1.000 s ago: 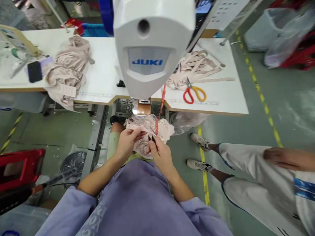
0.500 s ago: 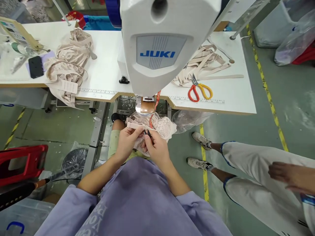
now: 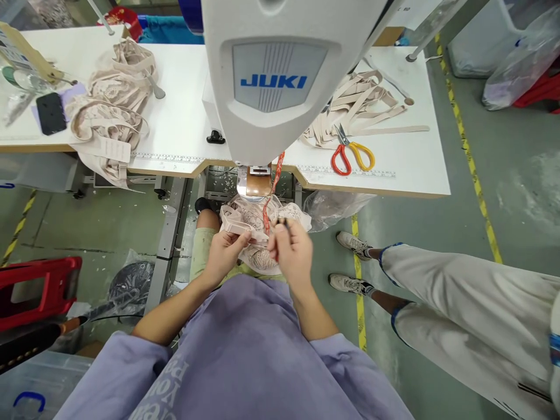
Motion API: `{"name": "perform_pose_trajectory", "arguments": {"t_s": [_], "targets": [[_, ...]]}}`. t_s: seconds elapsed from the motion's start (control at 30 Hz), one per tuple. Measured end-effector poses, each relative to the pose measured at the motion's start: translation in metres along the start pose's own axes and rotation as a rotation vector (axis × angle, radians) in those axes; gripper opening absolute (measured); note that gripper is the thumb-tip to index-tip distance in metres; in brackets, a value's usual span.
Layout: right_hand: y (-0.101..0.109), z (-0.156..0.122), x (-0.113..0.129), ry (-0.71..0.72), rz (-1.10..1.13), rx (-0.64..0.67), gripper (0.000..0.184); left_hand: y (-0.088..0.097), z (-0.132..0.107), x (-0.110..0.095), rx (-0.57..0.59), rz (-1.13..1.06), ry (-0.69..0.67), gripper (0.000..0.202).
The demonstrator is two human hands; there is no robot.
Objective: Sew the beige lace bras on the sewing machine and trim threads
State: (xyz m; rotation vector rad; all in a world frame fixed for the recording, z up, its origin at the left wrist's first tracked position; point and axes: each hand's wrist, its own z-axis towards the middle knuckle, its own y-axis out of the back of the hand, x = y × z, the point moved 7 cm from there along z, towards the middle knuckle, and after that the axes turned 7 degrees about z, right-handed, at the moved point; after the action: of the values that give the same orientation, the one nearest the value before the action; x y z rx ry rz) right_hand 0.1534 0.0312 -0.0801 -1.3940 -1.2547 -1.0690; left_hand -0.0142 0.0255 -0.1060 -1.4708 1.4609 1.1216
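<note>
A beige lace garment (image 3: 260,261) with straps lies bunched over my lap, below the head of the JUKI sewing machine (image 3: 273,81). My left hand (image 3: 225,252) is closed, pinching the garment's edge between thumb and fingers beside a strap loop. Just to its right, my right hand (image 3: 295,252) is curled round small black thread snips (image 3: 283,221); their blades are mostly hidden by the fingers. An orange-red cord (image 3: 266,216) hangs from the machine to near the right fingertips.
On the white table (image 3: 179,116) are a pile of beige garments (image 3: 109,111), a phone (image 3: 51,114), beige straps (image 3: 363,105) and red-and-yellow scissors (image 3: 350,154). A person's legs (image 3: 464,280) stand at right. A red stool (image 3: 39,291) is at left.
My right hand has moved right, away from my left hand, and turned with the snips still in it. The standing person's hand has left the view.
</note>
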Motion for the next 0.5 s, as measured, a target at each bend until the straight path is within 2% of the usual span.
{"name": "perform_pose_trajectory", "arguments": {"t_s": [0.07,0.13,0.2,0.3,0.4,0.5], "targets": [[0.014,0.001,0.011,0.103,0.006,-0.141,0.027,0.000,0.001,0.012,0.018,-0.037,0.061,0.042],[0.018,0.002,0.019,0.195,0.056,-0.195,0.026,-0.001,0.002,0.018,0.036,-0.065,0.094,0.042],[0.014,0.004,0.020,0.195,0.248,-0.144,0.025,-0.002,0.004,0.021,0.066,-0.083,0.114,0.044],[0.017,0.010,0.022,0.093,0.621,-0.070,0.023,-0.001,0.005,0.022,0.102,-0.099,0.142,0.046],[0.057,0.021,0.029,0.127,0.809,-0.217,0.027,0.008,0.008,0.023,0.064,-0.113,0.151,0.046],[0.105,0.032,0.027,0.212,0.798,-0.377,0.034,0.009,0.009,0.016,0.092,-0.091,0.147,0.047]]}}
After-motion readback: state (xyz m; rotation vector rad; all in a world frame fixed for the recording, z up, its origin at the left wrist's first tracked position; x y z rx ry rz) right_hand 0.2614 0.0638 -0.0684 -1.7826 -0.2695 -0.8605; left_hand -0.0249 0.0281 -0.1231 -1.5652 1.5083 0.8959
